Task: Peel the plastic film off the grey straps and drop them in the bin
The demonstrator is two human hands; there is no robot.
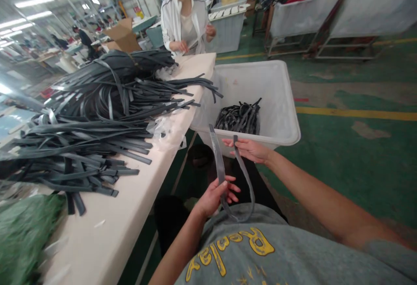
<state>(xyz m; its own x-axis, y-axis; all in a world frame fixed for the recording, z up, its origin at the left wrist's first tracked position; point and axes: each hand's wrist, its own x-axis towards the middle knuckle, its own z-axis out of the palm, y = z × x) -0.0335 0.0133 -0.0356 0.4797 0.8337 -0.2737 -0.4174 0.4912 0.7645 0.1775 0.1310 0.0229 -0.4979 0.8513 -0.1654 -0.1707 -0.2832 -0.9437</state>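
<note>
One dark grey fabric strip [219, 159] hangs in a loop between my two hands, its bottom curve near my shirt. My left hand [216, 194] pinches it partway along one side, and that end sticks up past my fingers. Near the strip's other end, my right hand [249, 149] grips it between thumb and fingers, close to the front rim of a white plastic bin [276, 98]. Inside the bin lies a pile of similar dark strips [239, 117]. To my left, large heaps of dark grey strips [97, 133] spread over the table.
The pale table [156, 189] runs along my left, with a green plastic bag [29, 233] at its near corner and clear plastic wrap [166, 130] among the strips. Across from me stands a person in a white jacket [185, 20]. White wheeled carts [299, 15] stand at the back right.
</note>
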